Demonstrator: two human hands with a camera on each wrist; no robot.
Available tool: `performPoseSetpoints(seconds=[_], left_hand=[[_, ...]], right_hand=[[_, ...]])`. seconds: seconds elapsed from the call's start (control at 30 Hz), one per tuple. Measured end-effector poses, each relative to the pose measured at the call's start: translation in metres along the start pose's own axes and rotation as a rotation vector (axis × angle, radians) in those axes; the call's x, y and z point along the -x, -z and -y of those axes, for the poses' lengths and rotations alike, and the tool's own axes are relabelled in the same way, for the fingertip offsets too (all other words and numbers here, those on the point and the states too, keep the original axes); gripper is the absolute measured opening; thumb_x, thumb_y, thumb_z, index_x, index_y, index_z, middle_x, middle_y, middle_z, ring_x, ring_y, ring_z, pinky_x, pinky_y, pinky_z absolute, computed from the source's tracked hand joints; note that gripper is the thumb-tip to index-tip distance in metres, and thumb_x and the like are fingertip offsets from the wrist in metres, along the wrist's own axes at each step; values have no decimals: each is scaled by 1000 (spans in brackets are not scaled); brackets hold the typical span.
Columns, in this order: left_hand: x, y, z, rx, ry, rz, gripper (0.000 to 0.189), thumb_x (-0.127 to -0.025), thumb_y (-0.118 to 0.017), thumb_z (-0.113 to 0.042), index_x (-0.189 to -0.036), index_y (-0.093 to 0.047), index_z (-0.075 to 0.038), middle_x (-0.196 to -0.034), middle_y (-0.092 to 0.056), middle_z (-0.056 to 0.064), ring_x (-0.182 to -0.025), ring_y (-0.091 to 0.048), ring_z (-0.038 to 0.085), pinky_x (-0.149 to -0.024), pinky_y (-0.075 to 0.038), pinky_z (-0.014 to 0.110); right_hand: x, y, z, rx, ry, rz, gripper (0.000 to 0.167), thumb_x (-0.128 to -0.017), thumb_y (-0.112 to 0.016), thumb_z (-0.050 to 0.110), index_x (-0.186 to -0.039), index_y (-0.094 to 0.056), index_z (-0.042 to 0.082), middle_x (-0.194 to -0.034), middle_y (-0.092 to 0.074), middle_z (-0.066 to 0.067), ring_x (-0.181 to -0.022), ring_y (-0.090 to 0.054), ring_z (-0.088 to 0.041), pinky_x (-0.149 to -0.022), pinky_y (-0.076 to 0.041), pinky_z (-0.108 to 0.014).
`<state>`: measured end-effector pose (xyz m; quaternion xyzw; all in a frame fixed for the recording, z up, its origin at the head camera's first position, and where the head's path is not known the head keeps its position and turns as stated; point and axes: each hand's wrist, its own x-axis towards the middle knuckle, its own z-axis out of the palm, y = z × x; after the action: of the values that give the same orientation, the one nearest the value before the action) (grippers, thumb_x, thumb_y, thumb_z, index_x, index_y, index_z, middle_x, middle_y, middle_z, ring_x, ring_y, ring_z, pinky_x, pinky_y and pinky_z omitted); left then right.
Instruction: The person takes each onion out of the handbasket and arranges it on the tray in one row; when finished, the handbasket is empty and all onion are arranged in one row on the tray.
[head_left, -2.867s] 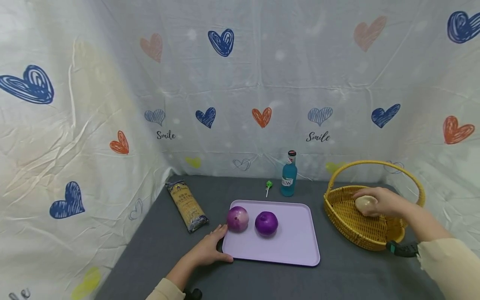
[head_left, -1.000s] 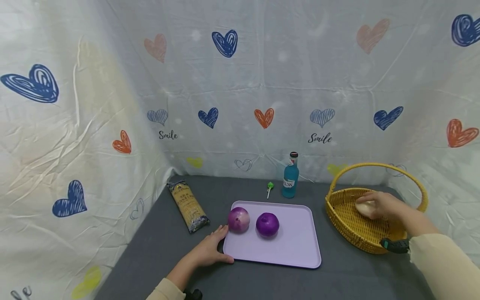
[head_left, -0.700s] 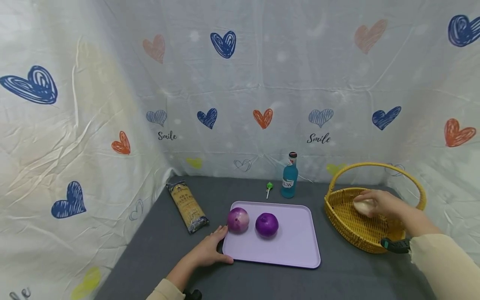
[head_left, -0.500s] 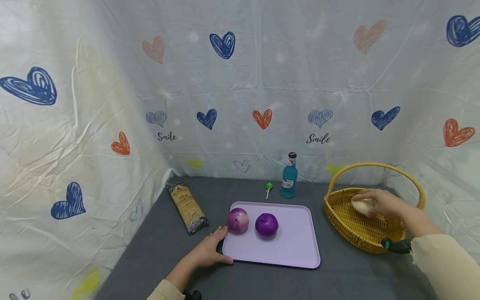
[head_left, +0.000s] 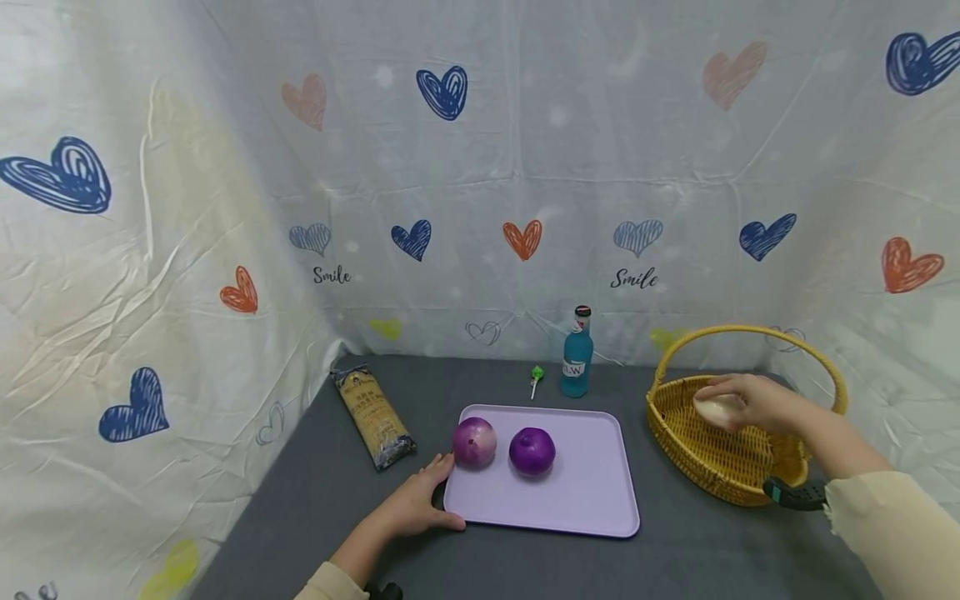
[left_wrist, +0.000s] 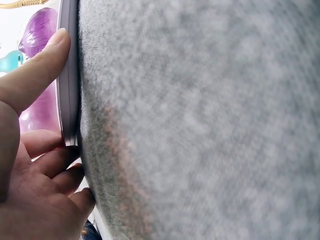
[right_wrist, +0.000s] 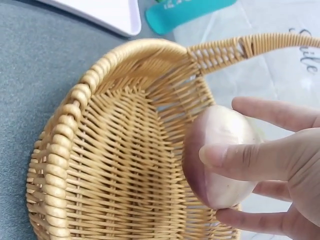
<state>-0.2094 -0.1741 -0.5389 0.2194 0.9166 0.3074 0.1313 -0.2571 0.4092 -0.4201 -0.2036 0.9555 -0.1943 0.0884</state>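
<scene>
In the head view, my right hand (head_left: 765, 402) holds a white-and-purple turnip (head_left: 718, 412) over the yellow wicker basket (head_left: 663, 429). The right wrist view shows my thumb across the turnip (right_wrist: 220, 150) and my fingers spread around its other side. My left hand (head_left: 408, 504) rests at the near left corner of the lilac tray (head_left: 585, 500), thumb along the front edge and fingers against the left side. On that tray lie a shiny purple onion (head_left: 475, 442), close to my left fingertips, and a deeper purple round vegetable (head_left: 532, 452).
A blue bottle (head_left: 577, 354) stands behind the tray, beside a green lollipop (head_left: 537, 377). A yellow packet (head_left: 373, 417) lies at the back left of the grey table (head_left: 315, 475). The basket's tall handle (head_left: 742, 330) arches over it. A white curtain hangs behind.
My right hand has shifted slightly left inside the basket with the turnip still in its fingers. My left hand stays at the tray corner, and the things on the table are where they were.
</scene>
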Motion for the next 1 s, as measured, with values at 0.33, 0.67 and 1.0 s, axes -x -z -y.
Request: performPoseSetpoints(seconds=[0.33, 0.67, 1.0], left_hand=[[1, 1, 0, 5, -4, -5, 109, -75, -86, -48, -155, -33, 3, -162, -33, 21, -153, -22, 42, -119, -21, 67], [1, 0, -1, 12, 0, -6, 109, -75, -86, -48, -155, -33, 2, -162, -32, 20, -153, -21, 41, -120, -20, 66], [0, 1, -2, 10, -3, -2, 108, -75, -87, -47, -155, -33, 3, -162, -32, 21, -153, -21, 41, -120, -20, 66]], right_hand=[[0, 7, 22, 31, 65, -22, 49, -80, -83, 8, -128, -71, 12, -141, -53, -31, -123, -50, -59, -89, -53, -63], [-1, 10, 37, 39, 89, -39, 49, -80, -83, 7, -128, -71, 12, -141, -53, -33, -122, -51, -59, -89, -54, -62], [-3, 7, 46, 73, 144, -66, 48, -77, -85, 8, -124, -73, 13, -136, -57, -32, -119, -55, -56, -86, -55, -57]])
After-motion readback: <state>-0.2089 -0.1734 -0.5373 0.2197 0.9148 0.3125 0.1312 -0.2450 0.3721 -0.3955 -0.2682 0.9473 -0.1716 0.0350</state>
